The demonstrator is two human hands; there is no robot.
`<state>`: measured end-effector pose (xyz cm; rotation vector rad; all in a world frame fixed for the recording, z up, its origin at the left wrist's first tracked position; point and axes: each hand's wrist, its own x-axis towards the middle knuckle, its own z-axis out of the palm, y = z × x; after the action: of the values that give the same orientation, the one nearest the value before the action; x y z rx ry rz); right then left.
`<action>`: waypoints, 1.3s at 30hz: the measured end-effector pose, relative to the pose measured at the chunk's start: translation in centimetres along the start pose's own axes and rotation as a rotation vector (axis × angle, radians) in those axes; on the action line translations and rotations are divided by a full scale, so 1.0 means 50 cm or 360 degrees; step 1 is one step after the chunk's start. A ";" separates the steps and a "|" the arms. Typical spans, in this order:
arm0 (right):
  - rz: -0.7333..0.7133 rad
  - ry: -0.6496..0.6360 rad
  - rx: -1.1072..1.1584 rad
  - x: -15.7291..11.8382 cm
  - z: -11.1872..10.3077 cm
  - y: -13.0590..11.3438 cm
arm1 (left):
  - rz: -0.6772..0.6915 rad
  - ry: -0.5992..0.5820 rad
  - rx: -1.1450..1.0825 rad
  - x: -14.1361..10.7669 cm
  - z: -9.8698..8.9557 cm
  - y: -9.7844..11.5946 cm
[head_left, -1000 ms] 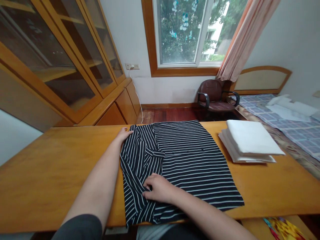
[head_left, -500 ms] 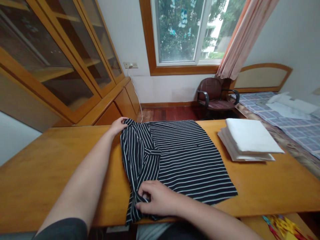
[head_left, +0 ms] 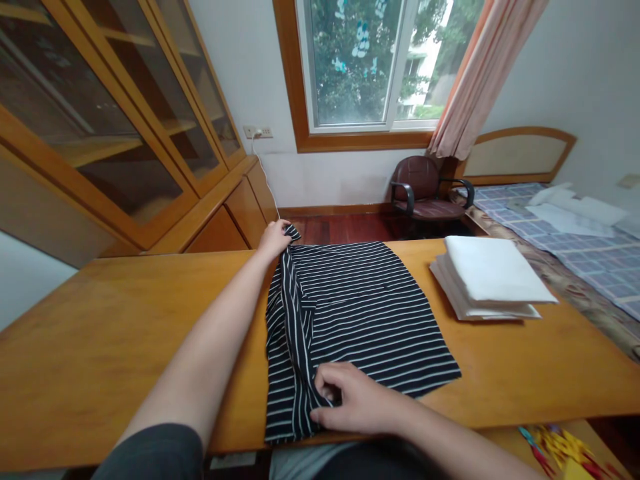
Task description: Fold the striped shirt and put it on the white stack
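- A wooden table [head_left: 150, 333] fills the foreground, a window [head_left: 345, 67] beyond, a white stack [head_left: 495, 267] towards its right end.
- The striped garment [head_left: 370, 327] lies across the table before me, its left part gathered into a ridge.
- My left hand [head_left: 275, 238] pinches the ridge's far end; my right hand [head_left: 353, 400], fingers curled, grips its near end.
- It looks light, soft and floppy; both ends seem good holds.

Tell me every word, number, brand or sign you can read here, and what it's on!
There are none I can read.
Striped cloth: stripes, no letters I can see.
White stack: no writing I can see.
Window stickers: shapes, no readable words.
Wall socket: any marks are too small to read.
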<state>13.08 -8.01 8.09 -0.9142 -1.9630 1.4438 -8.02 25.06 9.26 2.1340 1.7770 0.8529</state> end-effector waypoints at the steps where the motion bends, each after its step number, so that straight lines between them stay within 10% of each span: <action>1: 0.0029 0.0012 0.0009 -0.007 -0.004 0.004 | -0.0036 0.0025 -0.0049 -0.002 0.019 0.014; 8: 0.0467 -0.0044 0.0163 -0.067 -0.027 0.055 | 0.0088 -0.0115 -0.0450 -0.058 0.129 0.057; 14: 0.0848 -0.0247 0.0468 -0.099 -0.069 0.081 | 0.0340 0.0014 -0.0153 -0.126 0.119 0.011; 21: 0.0299 0.0421 -0.1082 -0.059 -0.187 0.123 | 0.0220 -0.0128 0.0434 -0.237 0.106 -0.011; 25: 0.0070 0.0440 -0.1595 -0.047 -0.226 0.201 | 0.0051 -0.0362 0.0575 -0.291 0.118 -0.009; 39: 0.0137 0.0418 -0.1783 -0.112 -0.074 0.196 | 0.0104 -0.0477 0.0692 -0.367 0.067 -0.049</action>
<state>21.40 -8.21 -0.38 -1.5286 -2.4822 0.0938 -9.81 8.73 0.09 2.4298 1.8648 0.1429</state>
